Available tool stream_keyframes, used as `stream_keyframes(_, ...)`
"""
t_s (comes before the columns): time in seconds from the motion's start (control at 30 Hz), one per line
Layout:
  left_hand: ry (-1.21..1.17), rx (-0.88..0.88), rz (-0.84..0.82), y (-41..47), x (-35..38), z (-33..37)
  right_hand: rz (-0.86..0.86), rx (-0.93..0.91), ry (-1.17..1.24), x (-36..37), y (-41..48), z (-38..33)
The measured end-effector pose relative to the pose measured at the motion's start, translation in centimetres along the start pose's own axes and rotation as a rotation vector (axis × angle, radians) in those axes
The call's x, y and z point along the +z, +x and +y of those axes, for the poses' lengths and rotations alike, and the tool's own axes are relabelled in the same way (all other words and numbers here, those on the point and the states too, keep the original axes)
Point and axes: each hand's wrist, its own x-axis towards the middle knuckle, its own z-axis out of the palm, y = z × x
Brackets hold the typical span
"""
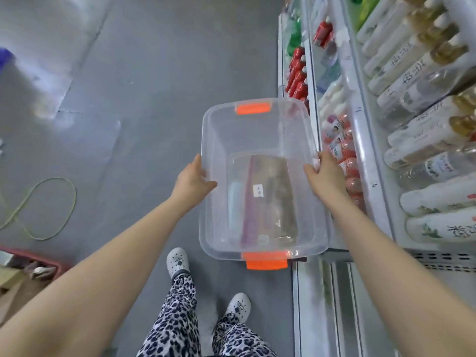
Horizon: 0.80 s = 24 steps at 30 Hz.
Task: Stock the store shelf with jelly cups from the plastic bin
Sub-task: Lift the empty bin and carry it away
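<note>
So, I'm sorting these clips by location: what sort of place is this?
Most likely a shop aisle. Tiered shelves on the right carry rows of red bottles and pale labelled bottles, and the left hand and right hand hold a clear plastic bin beside them.

Bottles [401,70] carry large dark Chinese characters, too blurred to read. The shelf rail [360,124] bears handwritten marks, one of them like "11". A small white label [258,189] inside the bin [204,135] is illegible.
</note>
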Motion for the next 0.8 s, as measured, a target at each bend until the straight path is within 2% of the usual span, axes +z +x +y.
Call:
stream_keyframes(0.13,-0.244,-0.101,0.113,1.9,-5.4,-4.1,-0.002,-0.124,0.054,3.4,1.1,-7.4)
stream_keyframes(0.33,-0.422,-0.178,0.248,7.9,-17.3,-11.1,-0.050,-0.188,0.126,11.0,4.2,-20.9)
stream_keyframes(0.57,-0.473,-0.205,0.404,15.9,-31.9,-18.8,-0.146,-0.299,0.142,20.2,9.2,-38.0)
stream_keyframes(0.8,-0.501,-0.258,0.524,26.9,-43.5,-25.0,-0.214,-0.425,0.103,29.1,18.9,-54.3)
